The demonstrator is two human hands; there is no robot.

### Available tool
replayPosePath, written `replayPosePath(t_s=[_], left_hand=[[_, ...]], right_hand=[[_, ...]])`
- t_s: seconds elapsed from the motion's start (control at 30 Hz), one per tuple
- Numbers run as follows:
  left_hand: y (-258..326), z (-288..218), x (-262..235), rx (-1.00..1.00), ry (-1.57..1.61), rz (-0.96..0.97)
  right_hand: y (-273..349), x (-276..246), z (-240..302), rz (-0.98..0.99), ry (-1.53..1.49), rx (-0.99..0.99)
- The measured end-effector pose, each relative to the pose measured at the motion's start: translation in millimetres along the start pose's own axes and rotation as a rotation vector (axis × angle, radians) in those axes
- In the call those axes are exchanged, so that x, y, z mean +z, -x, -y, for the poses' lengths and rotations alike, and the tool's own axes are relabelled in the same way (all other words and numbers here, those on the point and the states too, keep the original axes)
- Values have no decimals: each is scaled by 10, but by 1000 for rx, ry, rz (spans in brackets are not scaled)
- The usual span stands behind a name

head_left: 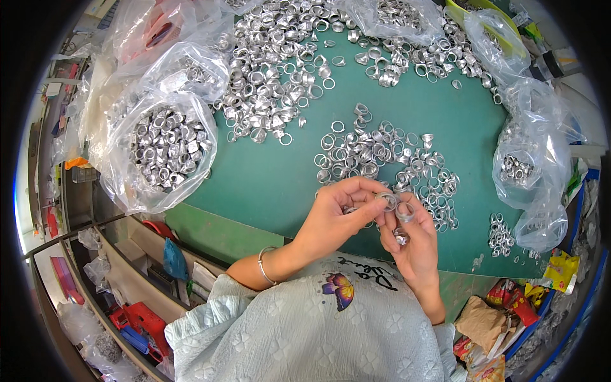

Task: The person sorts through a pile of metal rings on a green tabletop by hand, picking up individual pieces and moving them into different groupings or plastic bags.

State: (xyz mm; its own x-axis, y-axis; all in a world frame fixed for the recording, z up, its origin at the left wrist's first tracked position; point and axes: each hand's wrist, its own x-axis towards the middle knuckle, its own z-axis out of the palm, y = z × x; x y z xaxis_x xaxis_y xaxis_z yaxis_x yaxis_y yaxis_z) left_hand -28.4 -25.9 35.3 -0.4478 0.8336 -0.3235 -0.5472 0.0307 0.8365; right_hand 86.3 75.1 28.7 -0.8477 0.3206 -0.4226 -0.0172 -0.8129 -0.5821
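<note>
Close to the table's front edge my two hands meet, fingers curled around metal rings. Thumb and fingers of my left hand [347, 207] pinch a silver ring [386, 202]. My right hand [410, 239] holds another silver ring [405, 212] right beside it, and one more ring [401, 236] shows lower, at its curled fingers. Just beyond my hands lies a loose pile of silver rings [356, 149], spreading right into a second cluster [429, 181]. What else sits inside my left fingers is partly hidden.
Larger heaps of rings [270, 76] cover the far side of the green table [254, 178]. An open plastic bag [207, 146] full of rings stands at left; more bags [541, 146] line the right edge. A small ring pile [501, 235] lies at right. Drawers [127, 245] sit lower left.
</note>
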Motion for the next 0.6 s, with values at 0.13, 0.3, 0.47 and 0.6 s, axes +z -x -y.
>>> replayPosePath(t_s=[0.13,0.3,0.47,0.6], left_hand=[[-22,20,-28,-63,39,18],[-14,42,-20,19,-62,-15],[11,37,-17,114,-159,-39],[24,55,-33,150,-178,-24]], right_hand=[[1,-27,-22,-6,-116,15],[7,-34,-45,-62,-68,-46],[22,-54,-13,-27,-21,-61],[37,-10,6,-25,70,-77]])
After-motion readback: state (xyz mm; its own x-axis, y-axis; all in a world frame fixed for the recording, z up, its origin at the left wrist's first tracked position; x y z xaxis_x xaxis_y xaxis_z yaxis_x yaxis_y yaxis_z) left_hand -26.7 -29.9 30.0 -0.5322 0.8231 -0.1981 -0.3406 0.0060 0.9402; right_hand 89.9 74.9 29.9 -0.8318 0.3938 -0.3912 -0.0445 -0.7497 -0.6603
